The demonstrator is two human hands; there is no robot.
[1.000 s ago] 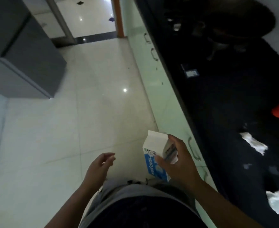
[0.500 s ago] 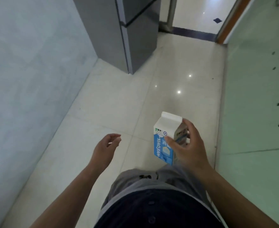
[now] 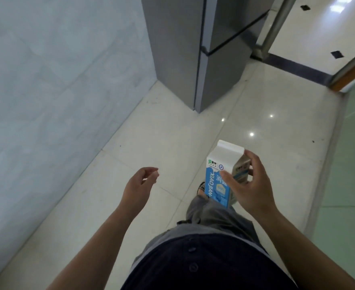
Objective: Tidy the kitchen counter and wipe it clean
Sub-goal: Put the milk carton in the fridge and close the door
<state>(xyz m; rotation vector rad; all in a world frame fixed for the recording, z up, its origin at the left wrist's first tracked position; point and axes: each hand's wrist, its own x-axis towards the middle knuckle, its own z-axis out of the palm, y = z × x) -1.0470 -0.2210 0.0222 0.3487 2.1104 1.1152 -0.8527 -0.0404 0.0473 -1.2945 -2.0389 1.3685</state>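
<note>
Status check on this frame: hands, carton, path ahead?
Right hand gripping upright blue-and-white gable-top carton. Left hand empty, fingers loosely curled. Grey fridge ahead, doors shut; pale tiled floor between shows no obstacle.

Open floor (image 3: 172,130) lies ahead of both hands, bare and unobstructed up to the refrigerator (image 3: 218,49). The refrigerator stands upright at upper centre and blocks passage straight ahead. A pale wall (image 3: 47,80) closes off the whole left side, meeting the refrigerator's left flank. A green glass panel (image 3: 352,164) bounds the right side. The left hand (image 3: 140,186) is empty, fingers loosely curled, with free air all round. The right hand's grip (image 3: 249,183) is filled by an upright milk carton (image 3: 220,176)
</note>
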